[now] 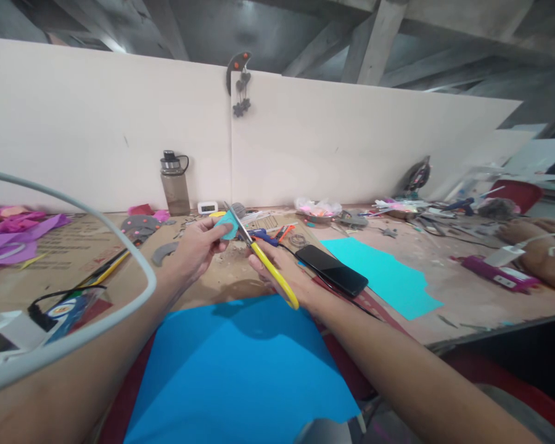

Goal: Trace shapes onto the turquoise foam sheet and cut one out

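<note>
My left hand (201,246) pinches a small turquoise paper piece (226,227) above the cardboard-covered table. In my right hand (275,265) are scissors with yellow handles (275,274), their metal blades pointing up and left beside the turquoise piece. Whether the blades touch the paper is hard to tell. Below both hands lies a large blue sheet (245,370) at the near table edge. A black phone (333,270) rests just right of my right hand, and a bigger turquoise sheet (383,274) with an uneven edge lies beyond it.
A bottle (174,188) and a small white device (208,207) stand near the white partition. A pale cable (139,265) arcs across the left. Purple sheets (23,240) lie at far left. On the right are a purple power strip (499,273) and another person's arm (548,256).
</note>
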Available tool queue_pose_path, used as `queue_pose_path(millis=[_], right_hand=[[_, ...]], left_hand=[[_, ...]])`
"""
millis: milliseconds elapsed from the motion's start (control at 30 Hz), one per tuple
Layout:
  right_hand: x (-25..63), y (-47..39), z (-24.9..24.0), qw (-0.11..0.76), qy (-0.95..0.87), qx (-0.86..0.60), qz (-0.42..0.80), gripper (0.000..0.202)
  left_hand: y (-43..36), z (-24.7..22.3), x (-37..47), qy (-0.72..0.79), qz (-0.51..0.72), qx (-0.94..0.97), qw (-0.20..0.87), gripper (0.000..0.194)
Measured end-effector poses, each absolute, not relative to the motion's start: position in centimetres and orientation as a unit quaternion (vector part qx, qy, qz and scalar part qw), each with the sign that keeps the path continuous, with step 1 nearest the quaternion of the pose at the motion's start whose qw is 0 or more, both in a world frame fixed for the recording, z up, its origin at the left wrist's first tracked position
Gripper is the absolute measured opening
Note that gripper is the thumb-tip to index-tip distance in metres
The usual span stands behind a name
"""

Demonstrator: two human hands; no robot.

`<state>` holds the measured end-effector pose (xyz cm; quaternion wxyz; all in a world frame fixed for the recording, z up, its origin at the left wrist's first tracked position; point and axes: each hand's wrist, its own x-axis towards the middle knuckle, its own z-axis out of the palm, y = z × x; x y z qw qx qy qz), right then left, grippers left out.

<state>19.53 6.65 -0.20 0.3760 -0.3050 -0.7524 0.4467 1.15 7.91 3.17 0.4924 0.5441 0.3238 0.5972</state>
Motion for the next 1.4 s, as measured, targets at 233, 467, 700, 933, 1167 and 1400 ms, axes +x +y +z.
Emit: queue_pose_path(millis=[233, 467, 700, 933, 1167, 1400], right_hand=[[19.6, 6.61, -0.11, 0.37, -0.761, -0.302, 0.438, 0.031], [19.58, 6.6, -0.05, 0.37, -0.757, -0.299, 0.447, 0.031], [19.56, 6.51, -0.02, 0.375, -0.757, -0.303, 0.441, 0.03], [19.46, 6.37, -0.09, 0.377, -0.752, -0.305, 0.447, 0.032], [19.37, 6.32, -0.17, 0.386, -0.746, -0.301, 0.451, 0.033], [19.4, 6.44, -0.31, 0.392, -0.746, -0.299, 0.448, 0.03]], left_hand=[[7.87, 3.44, 1.3, 0.327, 0.602, 0.536, 0.493, 0.016], [7.58, 3.66, 1.38, 0.33, 0.598, 0.534, 0.498, 0.018], [7.8, 3.49, 1.19, 0.322, 0.6, 0.538, 0.497, 0.016], [7.64, 3.39, 1.54, 0.323, 0.588, 0.548, 0.499, 0.019], [7.49, 3.21, 1.82, 0.324, 0.574, 0.554, 0.508, 0.017], [7.41, 3.3, 1.73, 0.325, 0.574, 0.555, 0.508, 0.019]])
